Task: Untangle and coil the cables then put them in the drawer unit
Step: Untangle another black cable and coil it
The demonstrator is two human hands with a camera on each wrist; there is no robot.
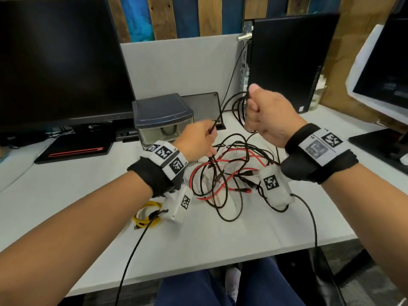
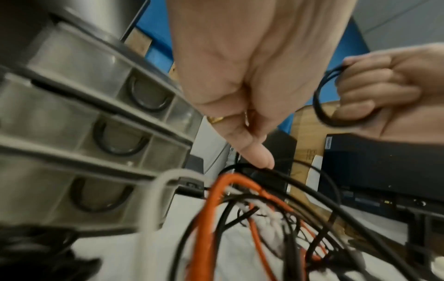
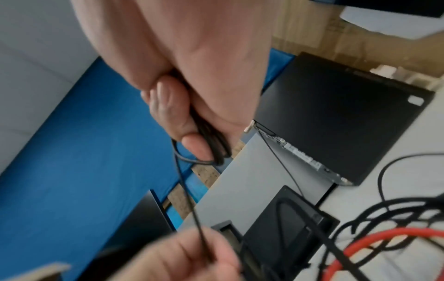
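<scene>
Nearest, at the front of the white tabletop [image 1: 231, 235], a coiled yellow cable [image 1: 145, 215] lies by itself, just beside the left wrist's camera pack. Beyond it a loose tangle of cables [image 1: 229, 173] (black ones, a red one and a pale one interwoven) sprawls over the middle of the tabletop, under and between both forearms.

Above the tangle, the left hand [image 1: 197, 140] pinches a thin black cable [image 1: 215, 124] between thumb and fingers [image 3: 180, 252]; the strand runs taut and diagonally up to the right hand [image 1: 268, 115]. That hand is raised higher, its fingers [image 2: 370, 95] curled tight around several gathered loops of the same black cable, which hang in an arc below the fist.

Behind the left hand stands the drawer unit [image 1: 163, 120], dark-topped with clear drawers, all pushed in. Farther back sit a dark monitor [image 1: 59, 62] on the left and a black computer case [image 1: 289, 60] upright on the right.
</scene>
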